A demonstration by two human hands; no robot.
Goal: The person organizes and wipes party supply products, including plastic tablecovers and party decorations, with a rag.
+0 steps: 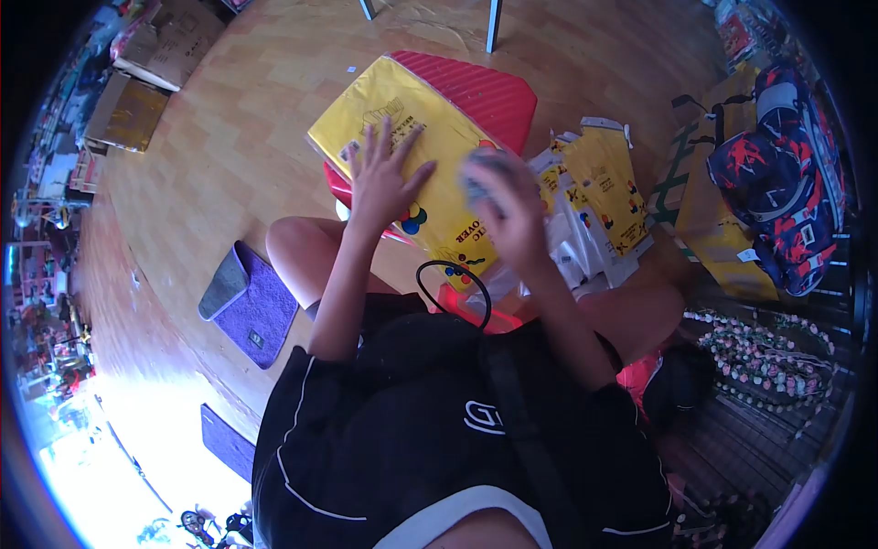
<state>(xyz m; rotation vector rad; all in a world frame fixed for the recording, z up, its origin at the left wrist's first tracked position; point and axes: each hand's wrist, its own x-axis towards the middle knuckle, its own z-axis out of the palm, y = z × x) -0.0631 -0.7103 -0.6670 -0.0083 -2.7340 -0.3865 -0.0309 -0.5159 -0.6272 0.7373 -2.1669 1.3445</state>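
The yellow packet (444,206) lies flat at twelve o'clock in my view, on a red surface (498,96) with a ribbed top that shows past its one o'clock edge. Dark lettering and coloured discs are printed on it. I see the left hand (384,178) resting on its upper part, palm down, fingers spread wide. The right hand (510,201) is over its right side, curled around a grey thing (483,174); motion blurs that, so I cannot tell what it is.

At two o'clock I have more packets (599,188), yellow and clear, heaped near the red surface. Farther out, between two and three, sits a navy bag (768,178) with red patches. Pale flower garlands (768,357) lie between three and four o'clock. Between eight and nine, a purple mat (261,316) lies on the wooden floor (224,169), one end folded over to its grey underside. At ten o'clock, well apart from the hands, a cardboard box (133,110) stands near the edge of my view.
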